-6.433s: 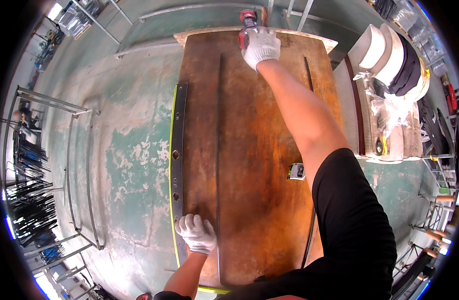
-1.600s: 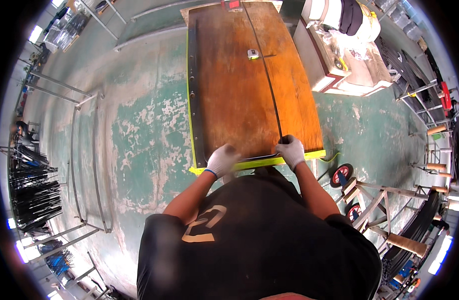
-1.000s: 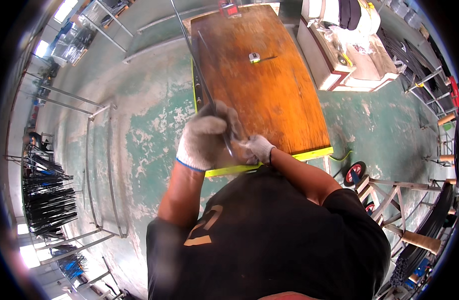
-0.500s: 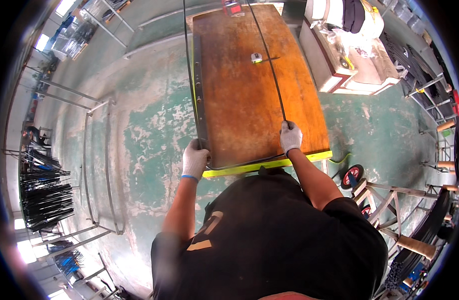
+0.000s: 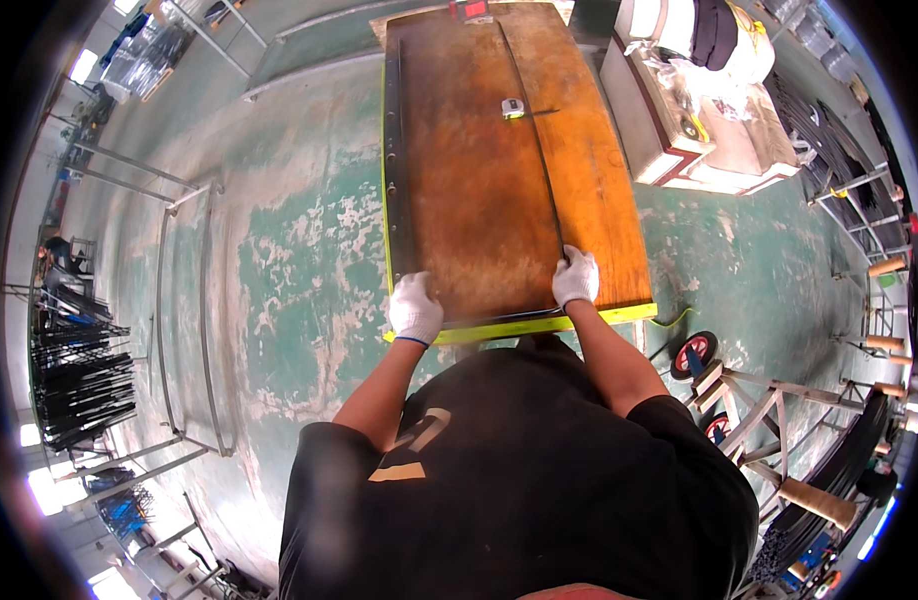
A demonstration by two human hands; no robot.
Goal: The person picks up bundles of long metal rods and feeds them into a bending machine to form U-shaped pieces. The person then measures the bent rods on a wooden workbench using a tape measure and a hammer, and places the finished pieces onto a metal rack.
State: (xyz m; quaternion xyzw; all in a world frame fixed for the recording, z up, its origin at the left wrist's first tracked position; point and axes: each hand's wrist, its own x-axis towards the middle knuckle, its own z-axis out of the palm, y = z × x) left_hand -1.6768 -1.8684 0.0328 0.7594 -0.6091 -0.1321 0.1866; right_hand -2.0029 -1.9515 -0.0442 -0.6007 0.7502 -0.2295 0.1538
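A thin black strip [image 5: 545, 180] is bent into a long U on the brown wooden table [image 5: 469, 210]. Its two long sides run toward the far end, and its short side lies along the near edge. My left hand [image 5: 416, 308], in a white knit glove, is closed at the near left corner of the strip; its fingertips partly hide what they grip. My right hand [image 5: 576, 277], gloved alike, is closed around the strip near the right corner. A small white tape measure [image 5: 513, 108] rests between the strip's sides, beside the right one.
Yellow-green edging [image 5: 519, 328] borders the table's near side. A red object [image 5: 470, 11] sits at the far end. Right of the table stands a pale bench [image 5: 669, 130] with wrapped rolls on it. A wheeled frame [image 5: 744, 420] is at lower right, a metal rack [image 5: 164, 320] at left.
The strip has come down from above the table and now lies on the tabletop. My left hand has shifted right and turned over the corner; my right hand has moved slightly left.
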